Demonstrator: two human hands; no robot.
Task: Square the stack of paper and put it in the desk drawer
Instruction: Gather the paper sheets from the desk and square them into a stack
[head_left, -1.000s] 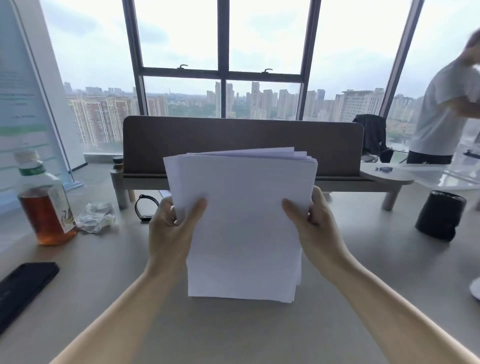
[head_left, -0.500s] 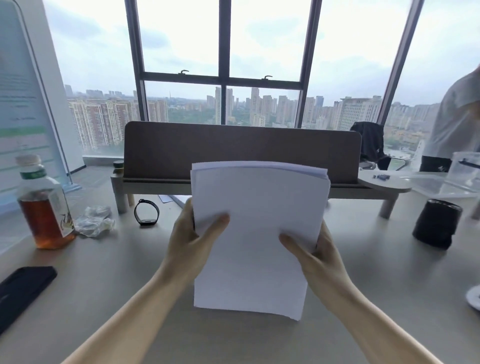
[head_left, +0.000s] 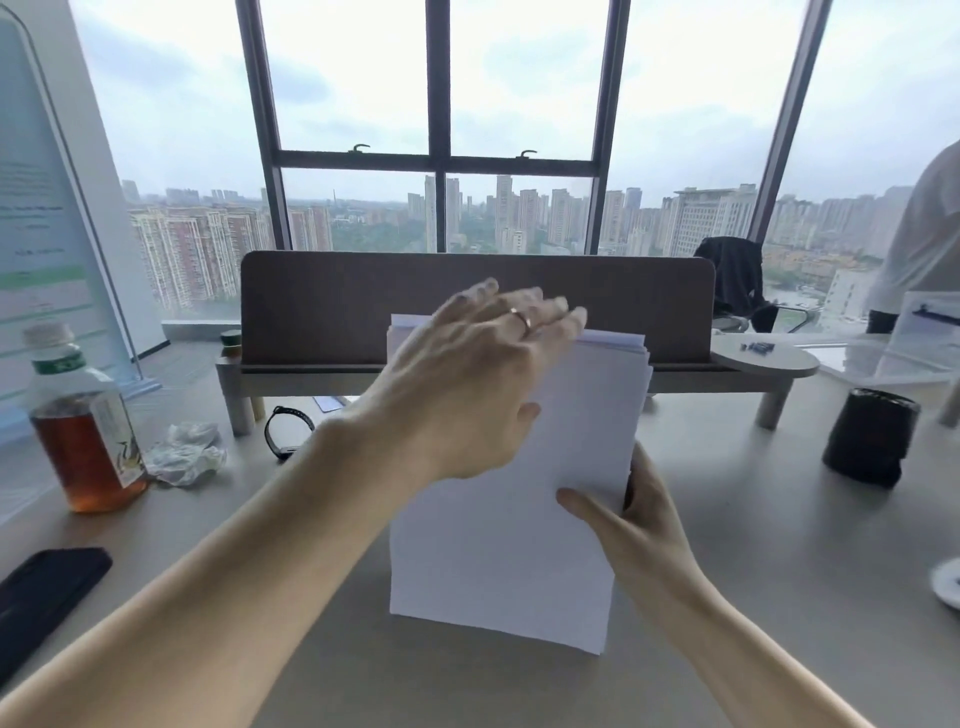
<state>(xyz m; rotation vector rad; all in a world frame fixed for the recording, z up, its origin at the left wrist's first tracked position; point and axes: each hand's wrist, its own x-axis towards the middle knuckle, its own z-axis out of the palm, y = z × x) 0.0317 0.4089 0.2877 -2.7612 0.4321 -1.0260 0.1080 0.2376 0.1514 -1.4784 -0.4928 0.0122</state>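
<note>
A stack of white paper (head_left: 509, 545) stands upright on its bottom edge on the grey desk (head_left: 753, 597). My right hand (head_left: 631, 525) grips its right edge about halfway up, thumb on the front sheet. My left hand (head_left: 470, 389), with a ring on one finger, lies flat with the fingers together over the stack's top edge and hides the upper left part. At the top right the sheets sit slightly uneven. No drawer is in view.
A desk shelf with a brown panel (head_left: 322, 312) stands behind the paper. On the left are a tea bottle (head_left: 83, 421), a crumpled tissue (head_left: 187, 452), a black wristband (head_left: 285, 431) and a dark phone (head_left: 41, 597). A black cup (head_left: 867, 436) and a person (head_left: 919, 234) are on the right.
My left hand has let go of the stack's left edge and risen onto its top edge. The right hand has kept its hold, and the top sheets look more even than a second ago.
</note>
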